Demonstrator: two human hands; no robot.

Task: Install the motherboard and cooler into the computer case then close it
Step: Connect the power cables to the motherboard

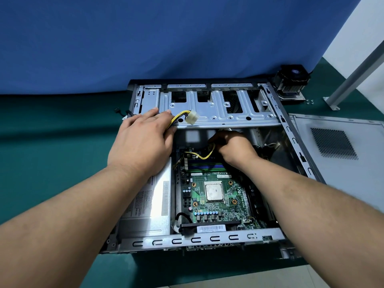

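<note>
Left hand (143, 140) pins the yellow cables (178, 118) back; right hand (232, 148) pinches a plug — floppy wires, brittle motherboard (218, 206), so grip the plug itself.

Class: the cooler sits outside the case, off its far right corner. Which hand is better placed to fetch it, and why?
Right. The cooler lies on that side. The right hand only needs to release the yellow wires, while the left hand holds the white connector's cable across the case.

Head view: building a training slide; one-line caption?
Left hand holds yellow-black cables aside while right hand works cables above the green motherboard in the open grey metal case.
</note>
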